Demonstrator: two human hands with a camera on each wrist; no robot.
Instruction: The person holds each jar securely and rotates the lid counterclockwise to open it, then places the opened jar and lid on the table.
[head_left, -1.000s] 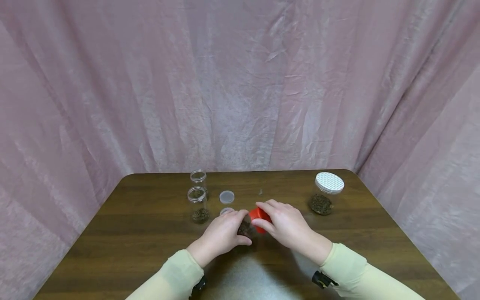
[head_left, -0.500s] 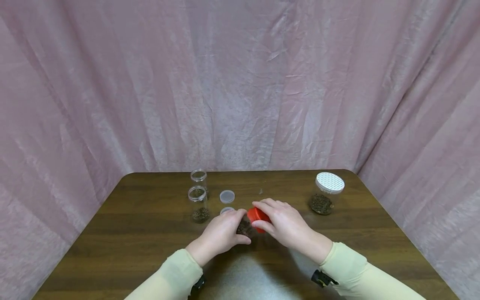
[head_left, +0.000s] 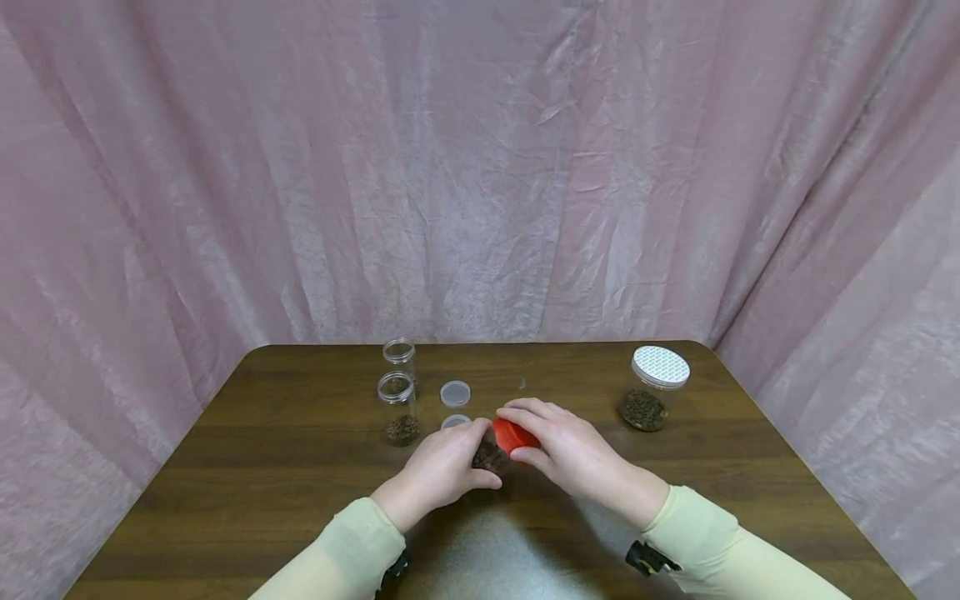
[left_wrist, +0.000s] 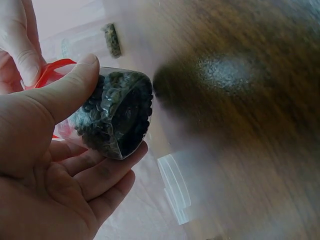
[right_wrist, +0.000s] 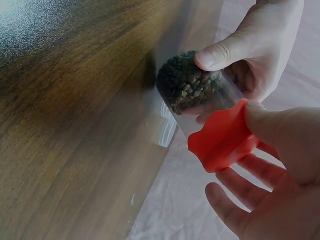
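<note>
My left hand (head_left: 446,467) grips a small clear jar (left_wrist: 117,112) partly filled with dark brown granules. The jar is tilted, its base toward the table in the right wrist view. At its mouth end sits a red, wavy-edged cup-like piece (right_wrist: 222,137), pinched between the thumb and fingers of my right hand (head_left: 562,442). The red piece overlaps the jar's mouth and hides it. Only a sliver of red edge shows past the left thumb in the left wrist view.
Two lidless clear jars, a near one (head_left: 396,408) with granules and a far one (head_left: 399,353), stand at the left. Two translucent lids, one whole (head_left: 455,393) and one partly hidden (head_left: 455,421), lie beside them. A larger white-lidded jar (head_left: 645,408) of granules is at the right.
The right hand has moved slightly left, bringing the red piece closer against the jar and tipping it. My left hand and its jar have barely moved.
</note>
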